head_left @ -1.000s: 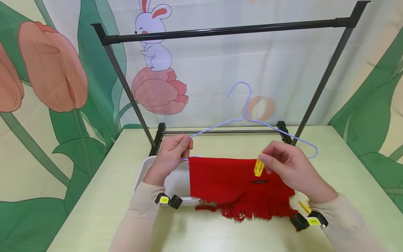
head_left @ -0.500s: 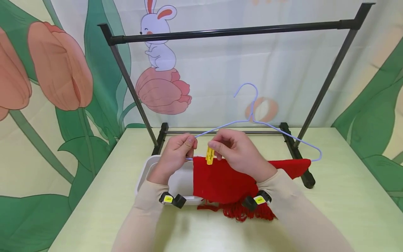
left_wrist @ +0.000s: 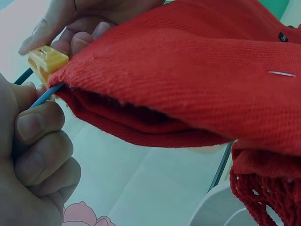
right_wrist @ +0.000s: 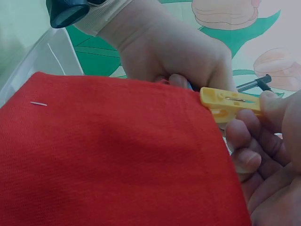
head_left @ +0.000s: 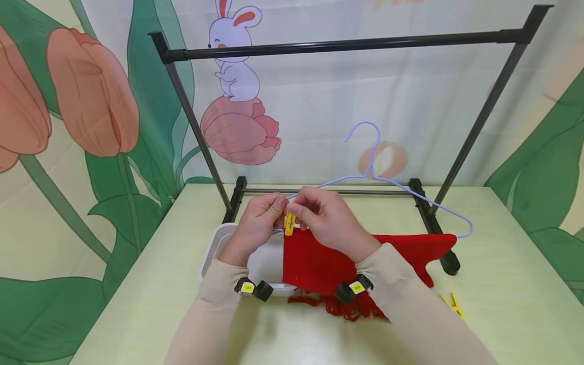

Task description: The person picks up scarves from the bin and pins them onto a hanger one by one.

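Observation:
A red fringed scarf (head_left: 315,263) hangs folded over the lower bar of a lilac wire hanger (head_left: 375,152). My left hand (head_left: 260,225) grips the hanger's left end beside the scarf's edge; its curled fingers show in the left wrist view. Between thumb and fingers, my right hand (head_left: 330,218) pinches a yellow clothespin (head_left: 289,223) at the scarf's upper left corner. In the right wrist view the clothespin (right_wrist: 230,101) overlaps the red edge right by the bar. Part of the scarf is hidden behind the right forearm.
Behind the hands stands a black garment rack (head_left: 337,46) with a top rail. A white plastic bin (head_left: 214,248) sits under the left hand. Another yellow clothespin (head_left: 453,305) lies on the pale table (head_left: 515,263) at the right, near the right sleeve.
My right hand has carried the clothespin leftward from the scarf's right part to its upper left corner, beside my left hand. The left hand keeps its grip on the hanger.

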### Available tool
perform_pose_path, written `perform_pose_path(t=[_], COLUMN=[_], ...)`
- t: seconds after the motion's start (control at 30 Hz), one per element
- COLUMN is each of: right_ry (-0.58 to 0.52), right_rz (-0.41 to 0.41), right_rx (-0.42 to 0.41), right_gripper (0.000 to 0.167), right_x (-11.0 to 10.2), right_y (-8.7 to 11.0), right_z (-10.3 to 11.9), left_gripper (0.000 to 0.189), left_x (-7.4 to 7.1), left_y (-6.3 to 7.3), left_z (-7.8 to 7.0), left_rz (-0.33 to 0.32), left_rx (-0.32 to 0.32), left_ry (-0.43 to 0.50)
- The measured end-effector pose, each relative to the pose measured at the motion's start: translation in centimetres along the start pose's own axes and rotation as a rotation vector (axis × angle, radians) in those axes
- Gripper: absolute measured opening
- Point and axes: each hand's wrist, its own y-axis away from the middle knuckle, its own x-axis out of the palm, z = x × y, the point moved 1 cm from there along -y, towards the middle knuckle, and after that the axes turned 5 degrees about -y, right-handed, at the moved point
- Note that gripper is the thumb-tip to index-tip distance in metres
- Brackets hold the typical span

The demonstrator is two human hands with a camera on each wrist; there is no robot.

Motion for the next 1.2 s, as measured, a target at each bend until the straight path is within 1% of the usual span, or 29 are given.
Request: perform_pose_path(t=[0.17, 0.3, 0.4, 0.5, 0.6, 0.67, 0.77, 0.87, 0.93, 1.0, 1.07, 1.13, 1.2], right_ry=[0.018, 0.042, 0.090, 0.144, 0.189, 0.213, 0.254, 0.264, 0.273, 0.288, 0.325, 0.362, 0.392], right_rz=[0.007, 0.010, 0.017, 0.036, 0.059, 0.066, 0.042, -0.017, -0.053, -0.068, -0.065, -0.057, -0.045], right_rx=[0.038, 0.065, 0.081, 0.121, 0.180, 0.211, 0.224, 0.203, 0.164, 0.126, 0.097, 0.106, 0.147], right_gripper=[0.019, 0.020, 0.020, 0.018, 0.016, 0.018, 0.025, 0.026, 0.020, 0.013, 0.013, 0.014, 0.016], right_x=[0.0, 0.0, -0.1, -0.2, -0.4, -0.6, -1.0, -2.3, -3.6, -5.1, -6.5, -7.9, -9.3], right_y=[0.1, 0.3, 0.4, 0.5, 0.5, 0.7, 1.3, 2.6, 3.6, 4.5, 5.4, 6.5, 7.8], right_z=[-0.2, -0.4, -0.5, -0.4, -0.3, -0.2, -0.2, 0.1, 0.3, 0.5, 0.5, 0.4, 0.1], left_gripper=[0.033, 0.034, 0.036, 0.037, 0.036, 0.035, 0.033, 0.032, 0.032, 0.031, 0.031, 0.031, 0.030], left_x=[0.5, 0.9, 1.2, 1.4, 1.4, 1.4, 1.3, 1.3, 1.1, 0.9, 0.5, 0.4, 0.5], left_y=[-0.3, -0.4, -0.4, -0.5, -0.5, -0.5, -0.5, -0.4, -0.3, -0.1, 0.0, 0.1, 0.1], left_z=[-0.2, -0.1, 0.1, 0.4, 0.7, 0.7, 0.7, 0.5, 0.5, 0.5, 0.5, 0.5, 0.6], left_rz=[0.007, -0.003, -0.021, -0.032, -0.039, -0.040, -0.031, -0.025, -0.033, -0.049, -0.068, -0.083, -0.091], left_rx=[0.007, -0.004, -0.021, -0.033, -0.030, -0.023, -0.007, 0.007, 0.014, 0.023, 0.027, 0.032, 0.039], left_ry=[0.011, -0.002, -0.017, -0.027, -0.033, -0.039, -0.037, -0.043, -0.054, -0.061, -0.062, -0.059, -0.062])
